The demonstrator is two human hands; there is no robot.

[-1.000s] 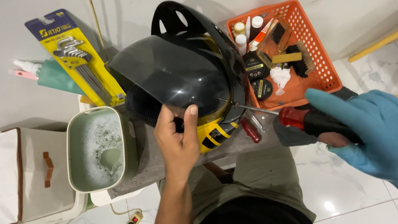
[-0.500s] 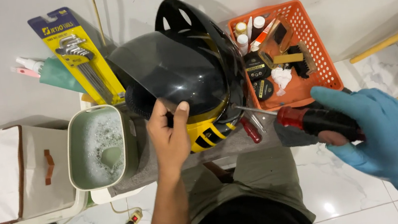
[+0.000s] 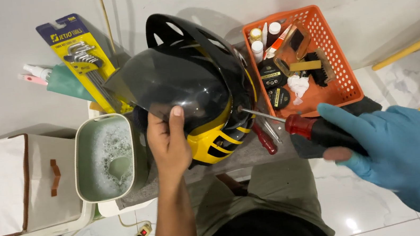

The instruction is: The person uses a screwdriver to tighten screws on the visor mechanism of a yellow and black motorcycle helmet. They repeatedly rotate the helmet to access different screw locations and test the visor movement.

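our bare left hand (image 3: 167,142) grips the black-and-yellow helmet's dark visor (image 3: 163,86) on the grey mat; our blue-gloved right hand (image 3: 395,151) holds the red-handled screwdriver (image 3: 310,127), shaft pointing left at the helmet's side.

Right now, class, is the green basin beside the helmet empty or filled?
Filled: the green basin holds foamy, soapy water, with bubbles across its surface, beside the helmet.

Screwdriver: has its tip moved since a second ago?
Yes. The screwdriver tip has closed in on the helmet side, away from the orange basket, held by the gloved right hand.
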